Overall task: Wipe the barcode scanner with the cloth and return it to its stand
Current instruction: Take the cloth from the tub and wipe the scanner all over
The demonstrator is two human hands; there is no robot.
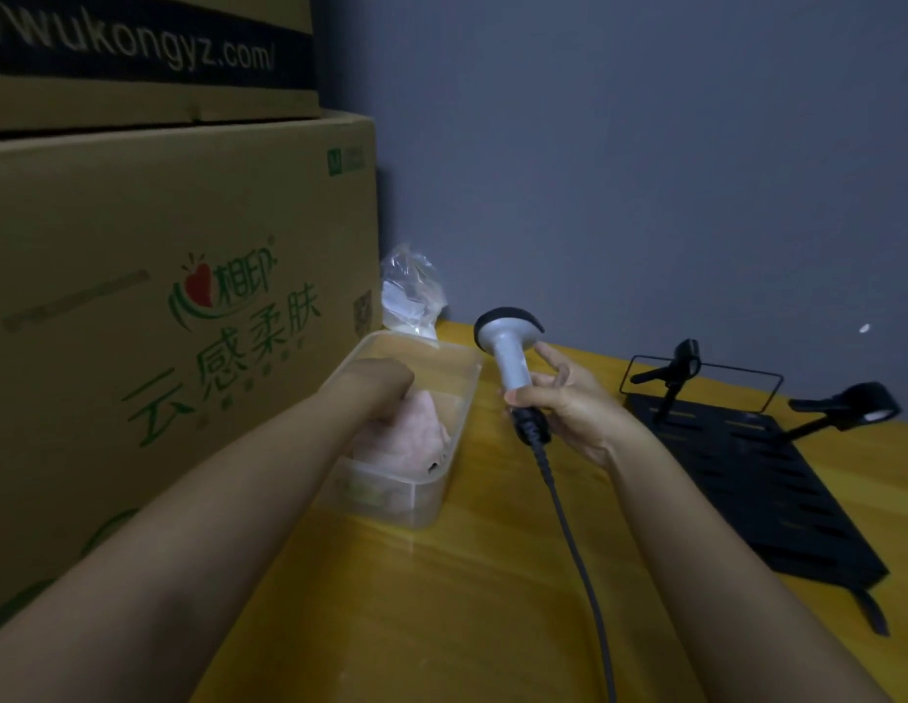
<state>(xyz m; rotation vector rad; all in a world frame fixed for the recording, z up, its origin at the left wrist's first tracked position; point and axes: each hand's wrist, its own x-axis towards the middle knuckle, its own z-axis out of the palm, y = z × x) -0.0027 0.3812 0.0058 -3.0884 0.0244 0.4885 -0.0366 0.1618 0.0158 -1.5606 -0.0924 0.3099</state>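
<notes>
My right hand [568, 403] grips the grey handle of the barcode scanner [508, 342], held upright above the yellow table with its dark-rimmed head at the top. Its black cable [579, 555] hangs down toward the frame's lower edge. My left hand [378, 383] reaches down into a clear plastic container [426, 504], fingers closed on the pale pink cloth [406, 438] lying inside. Two black stands [680, 367] [857, 405] rise from a black slotted tray at the right; both hold nothing.
Large cardboard boxes [178, 317] are stacked along the left, close beside the container. A crumpled clear plastic bag [411, 291] sits behind the container against the grey wall. The black slotted tray [766, 489] covers the right part of the table [467, 601].
</notes>
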